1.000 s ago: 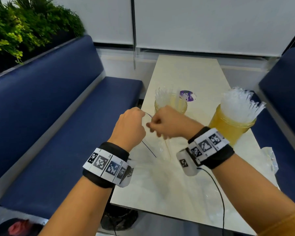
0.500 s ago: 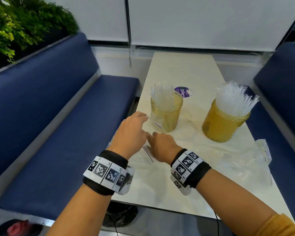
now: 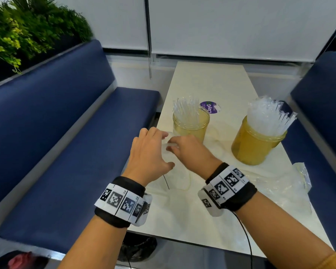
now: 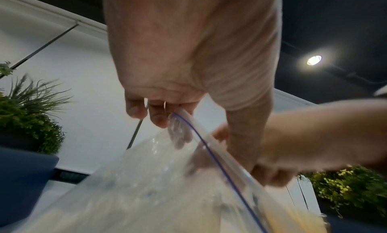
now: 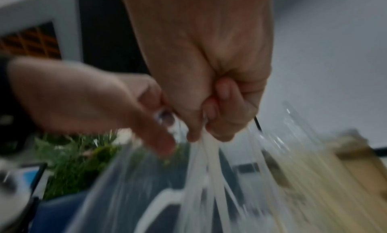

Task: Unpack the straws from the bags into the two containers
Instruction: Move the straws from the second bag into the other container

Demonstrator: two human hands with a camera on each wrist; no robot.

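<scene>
A clear zip bag [image 4: 157, 187] with a blue seal line lies at the table's left edge, just in front of the left amber jar [image 3: 190, 131]. My left hand [image 3: 159, 144] holds the bag's rim up with curled fingers [image 4: 161, 120]. My right hand [image 3: 175, 147] sits at the bag's mouth and pinches a bunch of thin white straws [image 5: 201, 162] in thumb and fingers [image 5: 222, 120]. The left jar holds a few straws [image 3: 184, 109]. The right amber jar [image 3: 256, 148] is packed with straws [image 3: 268, 117].
Flattened clear bags [image 3: 279, 183] lie on the white table [image 3: 206, 80] at the right, one crumpled at its edge [image 3: 302, 171]. A purple sticker [image 3: 209, 107] is behind the left jar. Blue benches [image 3: 66, 152] flank the table, and plants [image 3: 17, 30] stand at the back left.
Both hands came down from in front of the left jar to the bag on the table. The right hand has closed on straws at the bag's mouth, while the left lifts the rim.
</scene>
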